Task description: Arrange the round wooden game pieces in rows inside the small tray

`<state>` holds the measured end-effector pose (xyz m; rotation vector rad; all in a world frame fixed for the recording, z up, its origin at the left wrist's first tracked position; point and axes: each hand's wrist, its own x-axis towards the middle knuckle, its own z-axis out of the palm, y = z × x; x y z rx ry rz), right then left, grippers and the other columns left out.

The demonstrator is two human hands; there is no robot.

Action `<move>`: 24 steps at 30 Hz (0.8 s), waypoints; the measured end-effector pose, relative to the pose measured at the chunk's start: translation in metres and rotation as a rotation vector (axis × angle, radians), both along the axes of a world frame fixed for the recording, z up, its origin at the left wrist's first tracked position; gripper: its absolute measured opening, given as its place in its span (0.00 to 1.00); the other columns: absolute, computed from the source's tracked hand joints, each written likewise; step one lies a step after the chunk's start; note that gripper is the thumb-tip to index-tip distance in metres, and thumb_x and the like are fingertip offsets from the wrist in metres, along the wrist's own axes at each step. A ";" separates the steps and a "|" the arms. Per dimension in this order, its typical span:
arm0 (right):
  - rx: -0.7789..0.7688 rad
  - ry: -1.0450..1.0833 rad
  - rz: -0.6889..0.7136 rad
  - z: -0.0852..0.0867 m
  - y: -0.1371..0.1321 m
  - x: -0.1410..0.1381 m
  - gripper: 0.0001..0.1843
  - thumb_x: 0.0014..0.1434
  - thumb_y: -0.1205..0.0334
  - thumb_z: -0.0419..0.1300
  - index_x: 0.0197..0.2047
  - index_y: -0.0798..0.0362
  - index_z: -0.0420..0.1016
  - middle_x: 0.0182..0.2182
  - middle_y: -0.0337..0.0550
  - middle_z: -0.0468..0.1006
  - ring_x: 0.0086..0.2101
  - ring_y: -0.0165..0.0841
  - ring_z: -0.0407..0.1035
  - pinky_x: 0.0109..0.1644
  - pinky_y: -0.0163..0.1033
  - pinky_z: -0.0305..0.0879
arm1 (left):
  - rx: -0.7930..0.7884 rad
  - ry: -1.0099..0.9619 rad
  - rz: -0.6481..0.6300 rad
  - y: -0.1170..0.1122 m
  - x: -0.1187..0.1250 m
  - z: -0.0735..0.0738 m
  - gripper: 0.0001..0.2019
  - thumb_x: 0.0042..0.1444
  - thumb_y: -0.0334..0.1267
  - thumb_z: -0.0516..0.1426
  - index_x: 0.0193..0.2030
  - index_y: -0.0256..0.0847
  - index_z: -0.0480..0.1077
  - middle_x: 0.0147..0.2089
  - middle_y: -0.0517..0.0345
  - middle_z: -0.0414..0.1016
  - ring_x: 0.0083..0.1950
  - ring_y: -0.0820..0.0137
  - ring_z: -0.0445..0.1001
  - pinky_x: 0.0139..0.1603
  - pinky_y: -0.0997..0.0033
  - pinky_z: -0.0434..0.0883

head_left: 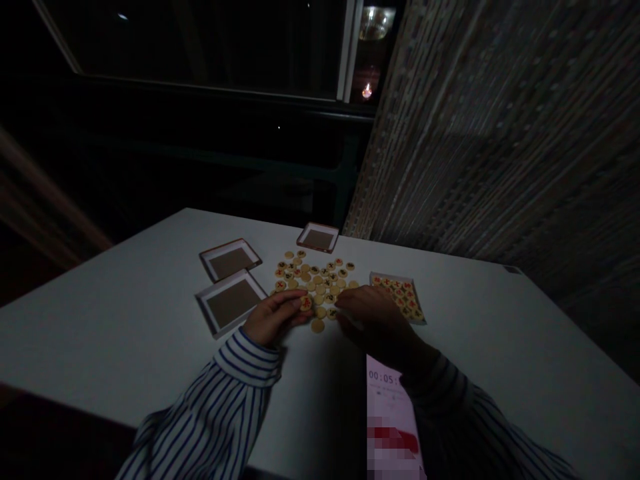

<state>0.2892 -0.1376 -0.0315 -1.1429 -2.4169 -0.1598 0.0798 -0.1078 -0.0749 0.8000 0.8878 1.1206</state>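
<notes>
Several round wooden game pieces [315,277] with red and black characters lie scattered on the white table [125,320]. My left hand [274,317] pinches one piece [305,304] with a red mark between thumb and fingers at the near edge of the pile. Beside it, my right hand [373,313] rests curled on the table, fingertips touching the pieces at the pile's near right; whether it holds one is hidden. Both arms wear striped sleeves. A tray [400,295] to the right holds several pieces laid in rows.
Three shallow square trays with brown insides lie around the pile: two at the left [230,261] [233,301] and one at the back [318,237]. A phone [387,400] showing a timer lies under my right forearm. A woven curtain [500,133] hangs at the right; the room is dark.
</notes>
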 end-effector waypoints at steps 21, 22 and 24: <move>-0.054 -0.098 -0.022 0.007 0.021 -0.055 0.06 0.55 0.62 0.56 0.36 0.55 0.71 0.34 0.45 0.76 0.38 0.35 0.67 0.42 0.39 0.54 | 0.203 0.167 0.178 0.011 -0.014 -0.002 0.21 0.39 0.49 0.64 0.35 0.35 0.72 0.32 0.52 0.78 0.32 0.68 0.76 0.38 0.65 0.74; -0.060 -0.108 -0.021 0.004 0.022 -0.055 0.06 0.55 0.63 0.56 0.36 0.54 0.71 0.34 0.45 0.76 0.38 0.35 0.67 0.42 0.39 0.53 | 0.245 0.227 0.275 0.013 -0.017 -0.003 0.20 0.41 0.51 0.63 0.34 0.35 0.71 0.32 0.53 0.77 0.33 0.68 0.76 0.39 0.65 0.73; -0.074 -0.141 -0.008 -0.004 0.024 -0.056 0.06 0.55 0.62 0.55 0.36 0.54 0.71 0.34 0.44 0.76 0.38 0.34 0.66 0.42 0.39 0.53 | 0.317 0.372 0.410 0.017 -0.022 -0.005 0.19 0.44 0.51 0.60 0.34 0.36 0.72 0.32 0.53 0.77 0.35 0.67 0.75 0.41 0.65 0.72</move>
